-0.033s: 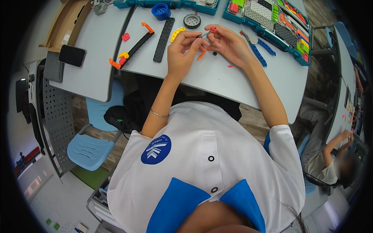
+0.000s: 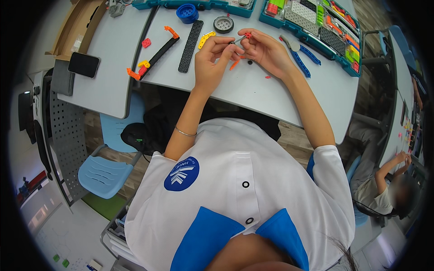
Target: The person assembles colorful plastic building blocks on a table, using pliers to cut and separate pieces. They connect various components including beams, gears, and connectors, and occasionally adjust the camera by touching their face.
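Note:
My left hand (image 2: 212,61) is closed, thumb against fingers, on a small black piece (image 2: 232,43) mostly hidden by the fingertips. Facing it, my right hand (image 2: 267,50) is closed round a thin grey shaft (image 2: 240,39) that reaches across to the black piece. A small red toothed piece (image 2: 248,35) sits by the right fingertips at the shaft's end. Under the hands lie an orange part (image 2: 234,64) and a little black round part (image 2: 250,62). Left of my left hand are a yellow angled beam (image 2: 206,39) and a long black perforated plate (image 2: 191,46).
A grey-rimmed wheel (image 2: 223,25) and blue hub (image 2: 187,13) stand beyond the hands. Blue-handled pliers (image 2: 300,56) lie right, below a teal parts case (image 2: 312,31). Left are a black bar with orange ends (image 2: 159,55) and a phone (image 2: 84,65). Another person (image 2: 382,189) sits far right.

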`<state>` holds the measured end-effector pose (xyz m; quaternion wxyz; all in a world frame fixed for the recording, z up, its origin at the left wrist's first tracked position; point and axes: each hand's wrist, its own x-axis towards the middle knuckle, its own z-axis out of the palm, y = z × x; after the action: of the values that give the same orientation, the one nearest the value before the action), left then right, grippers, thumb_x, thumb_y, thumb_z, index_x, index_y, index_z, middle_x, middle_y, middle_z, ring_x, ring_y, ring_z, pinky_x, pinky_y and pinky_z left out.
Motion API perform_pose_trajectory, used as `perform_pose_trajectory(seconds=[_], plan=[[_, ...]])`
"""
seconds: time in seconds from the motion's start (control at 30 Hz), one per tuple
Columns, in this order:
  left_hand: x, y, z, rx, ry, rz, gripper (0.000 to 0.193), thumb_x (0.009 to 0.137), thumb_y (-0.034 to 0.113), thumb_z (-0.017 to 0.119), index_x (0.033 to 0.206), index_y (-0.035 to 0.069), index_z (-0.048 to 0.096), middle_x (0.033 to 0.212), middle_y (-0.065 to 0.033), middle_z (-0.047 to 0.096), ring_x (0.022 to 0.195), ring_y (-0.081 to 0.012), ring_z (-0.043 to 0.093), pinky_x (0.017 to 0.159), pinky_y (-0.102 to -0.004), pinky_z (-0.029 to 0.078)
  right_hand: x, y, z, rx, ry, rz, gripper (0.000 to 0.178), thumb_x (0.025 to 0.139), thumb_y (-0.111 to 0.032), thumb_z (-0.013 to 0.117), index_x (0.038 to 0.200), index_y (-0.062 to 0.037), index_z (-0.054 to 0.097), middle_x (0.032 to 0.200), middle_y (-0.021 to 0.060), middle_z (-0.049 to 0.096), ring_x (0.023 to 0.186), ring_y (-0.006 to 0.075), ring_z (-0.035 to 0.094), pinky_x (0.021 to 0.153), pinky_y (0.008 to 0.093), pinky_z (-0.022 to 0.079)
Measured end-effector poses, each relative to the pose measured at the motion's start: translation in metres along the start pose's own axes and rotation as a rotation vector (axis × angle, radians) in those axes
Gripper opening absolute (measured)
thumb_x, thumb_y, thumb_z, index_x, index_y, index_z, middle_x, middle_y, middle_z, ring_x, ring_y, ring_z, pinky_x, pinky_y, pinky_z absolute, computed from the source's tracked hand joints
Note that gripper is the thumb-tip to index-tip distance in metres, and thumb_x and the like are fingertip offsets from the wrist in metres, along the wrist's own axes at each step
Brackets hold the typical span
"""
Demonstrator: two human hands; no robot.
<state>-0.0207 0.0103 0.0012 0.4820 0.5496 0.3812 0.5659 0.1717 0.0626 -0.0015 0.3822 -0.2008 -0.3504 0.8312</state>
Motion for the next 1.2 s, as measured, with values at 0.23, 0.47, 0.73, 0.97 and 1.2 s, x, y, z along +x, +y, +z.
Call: perform_pose_trajectory(seconds=[0.23,0.47,0.73,0.97,1.2], plan=[[0.002,0.000,0.000,-0.005,-0.003,0.009,0.017,0.101,0.005,0.058,0.114,-0.006,0.057,0.095,-0.0165,0.073,0.081,-0.0142,0.068,0.073,-0.0258,0.056,0.002,-0.001,0.000,-0.019,-0.009,-0.001,0.034,0.106,-0.022,0.042,0.126,0.0024,0.057,0.091,0.0057,0.059,0.075,0.0116,0.050,0.079,0.0269,0.047],[0.005,-0.004,-0.001,0.011,-0.012,0.011,0.017,0.101,0.005,0.059,0.114,-0.006,0.057,0.094,-0.0166,0.073,0.082,-0.0150,0.069,0.073,-0.0260,0.056,0.003,-0.001,0.001,-0.065,0.014,-0.012,0.034,0.106,-0.022,0.042,0.125,0.0019,0.057,0.091,0.0052,0.059,0.075,0.0114,0.050,0.078,0.0266,0.046],[0.005,-0.003,-0.001,0.031,-0.006,-0.027,0.016,0.100,0.005,0.059,0.112,-0.007,0.058,0.093,-0.0169,0.073,0.080,-0.0152,0.070,0.073,-0.0263,0.056,0.004,-0.001,0.002,-0.114,0.039,-0.027,0.031,0.106,-0.022,0.044,0.123,0.0008,0.057,0.091,0.0042,0.058,0.075,0.0104,0.050,0.077,0.0260,0.046],[0.005,-0.005,-0.001,0.059,-0.010,-0.023,0.016,0.101,0.005,0.059,0.111,-0.007,0.058,0.092,-0.0176,0.074,0.077,-0.0151,0.070,0.071,-0.0258,0.056,0.005,0.005,-0.002,-0.161,0.051,-0.048,0.031,0.108,-0.025,0.043,0.122,0.0005,0.056,0.089,0.0028,0.057,0.075,0.0091,0.049,0.077,0.0252,0.046],[0.005,-0.005,0.004,0.013,-0.002,-0.055,0.015,0.101,0.006,0.059,0.109,-0.006,0.058,0.092,-0.0190,0.074,0.076,-0.0154,0.070,0.069,-0.0258,0.056,0.004,0.010,0.001,-0.151,0.117,-0.063,0.030,0.110,-0.025,0.042,0.119,0.0001,0.056,0.089,0.0021,0.056,0.074,0.0080,0.048,0.077,0.0241,0.046]])
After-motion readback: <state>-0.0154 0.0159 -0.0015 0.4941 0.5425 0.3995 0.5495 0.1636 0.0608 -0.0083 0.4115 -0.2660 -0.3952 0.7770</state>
